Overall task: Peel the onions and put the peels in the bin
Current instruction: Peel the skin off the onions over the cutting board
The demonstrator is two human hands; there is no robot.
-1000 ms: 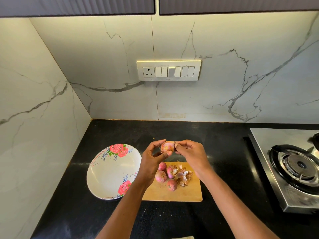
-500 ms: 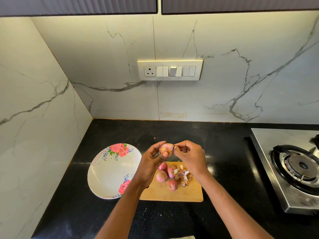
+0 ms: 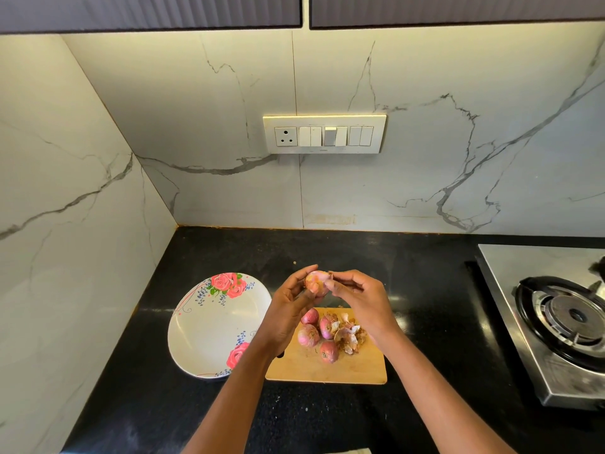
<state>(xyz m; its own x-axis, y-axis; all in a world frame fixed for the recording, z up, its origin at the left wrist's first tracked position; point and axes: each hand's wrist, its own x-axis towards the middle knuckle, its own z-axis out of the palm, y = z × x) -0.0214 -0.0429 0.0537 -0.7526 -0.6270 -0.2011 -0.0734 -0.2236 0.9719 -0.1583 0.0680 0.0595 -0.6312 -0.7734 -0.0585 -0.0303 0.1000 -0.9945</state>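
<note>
Holding one onion [image 3: 316, 282] in both hands, plate [image 3: 209, 332] bare

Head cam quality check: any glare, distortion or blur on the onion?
Head view: wide-angle bowing at the wall edges; under-cabinet light strip glares on the switch plate; burner steel reflects; held onion slightly soft, details small; cutting board evenly lit.
</note>
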